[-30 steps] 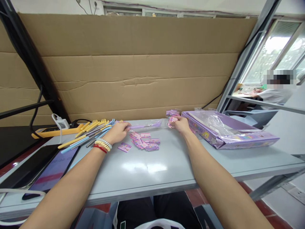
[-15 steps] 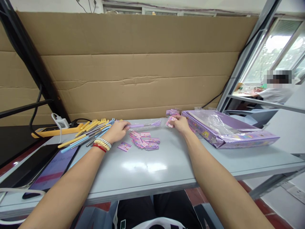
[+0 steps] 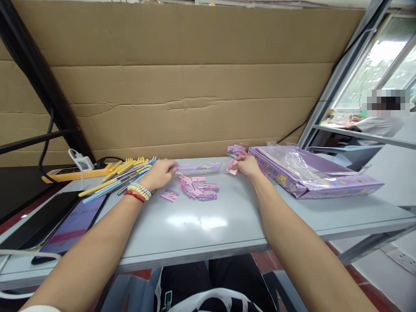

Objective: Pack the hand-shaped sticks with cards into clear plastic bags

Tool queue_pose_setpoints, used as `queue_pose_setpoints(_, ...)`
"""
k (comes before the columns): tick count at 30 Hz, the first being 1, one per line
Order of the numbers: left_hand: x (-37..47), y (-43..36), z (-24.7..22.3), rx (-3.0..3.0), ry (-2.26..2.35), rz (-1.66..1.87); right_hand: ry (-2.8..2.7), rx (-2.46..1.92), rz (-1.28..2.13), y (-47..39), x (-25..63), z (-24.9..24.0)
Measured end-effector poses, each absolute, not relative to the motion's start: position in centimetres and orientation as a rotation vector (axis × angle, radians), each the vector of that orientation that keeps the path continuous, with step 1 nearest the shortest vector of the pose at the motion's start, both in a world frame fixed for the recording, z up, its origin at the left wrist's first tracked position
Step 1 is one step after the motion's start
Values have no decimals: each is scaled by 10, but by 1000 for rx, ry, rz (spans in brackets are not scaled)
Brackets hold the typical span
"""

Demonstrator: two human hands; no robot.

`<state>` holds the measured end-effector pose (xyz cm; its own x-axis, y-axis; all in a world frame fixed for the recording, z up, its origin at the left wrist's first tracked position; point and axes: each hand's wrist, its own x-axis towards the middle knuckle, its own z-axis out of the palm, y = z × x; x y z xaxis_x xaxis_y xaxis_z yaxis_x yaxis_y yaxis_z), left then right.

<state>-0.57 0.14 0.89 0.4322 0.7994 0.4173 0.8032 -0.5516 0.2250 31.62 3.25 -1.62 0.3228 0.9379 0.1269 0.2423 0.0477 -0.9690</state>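
Observation:
My left hand (image 3: pixel 161 172) is closed on the left end of a purple back scratcher (image 3: pixel 191 168), which lies across the table inside a clear plastic sleeve. Near the sleeve's right end, my right hand (image 3: pixel 246 166) pinches a small pink printed card (image 3: pixel 232 166). Between and just below the hands is a loose pile of pink and purple cards (image 3: pixel 191 187), with a single card (image 3: pixel 170 195) apart on its left. Several yellow and blue back scratchers (image 3: pixel 120 175) with metal rods lie in a heap left of my left hand, partly hidden by it.
On the right stands a shallow purple box (image 3: pixel 338 190) with clear plastic bags (image 3: pixel 300 164) in it. More small packets (image 3: pixel 236 149) lie by its left corner. A dark phone-like device (image 3: pixel 73 225), a white charger (image 3: pixel 85 162) and cables occupy the left. Cardboard (image 3: pixel 195 86) closes off the back.
The view has tilted slightly downward. Both hands keep nearly the same places and grips, and the sleeve with the purple back scratcher lies almost as before.

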Motion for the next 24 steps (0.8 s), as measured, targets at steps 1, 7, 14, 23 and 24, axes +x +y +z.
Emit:
queue_pose_setpoints(1,-6,1,9,-2650,-1489,-763,-1149,-1432,780,32,316,-16)
queue_pose_setpoints(7,-9,2,10,-2602,-1566,-761,-1239,-1191,900,28,311,-14)
queue_pose_setpoints(14,-10,2,11,-2592,-1577,-786,-1272,-1174,758,26,309,-11)
queue_pose_setpoints(23,-9,2,11,-2594,-1562,-779,-1234,-1201,727,22,306,-9)
queue_pose_setpoints(24,-9,2,10,-2591,-1565,-780,-1230,-1180,749,22,305,-9)
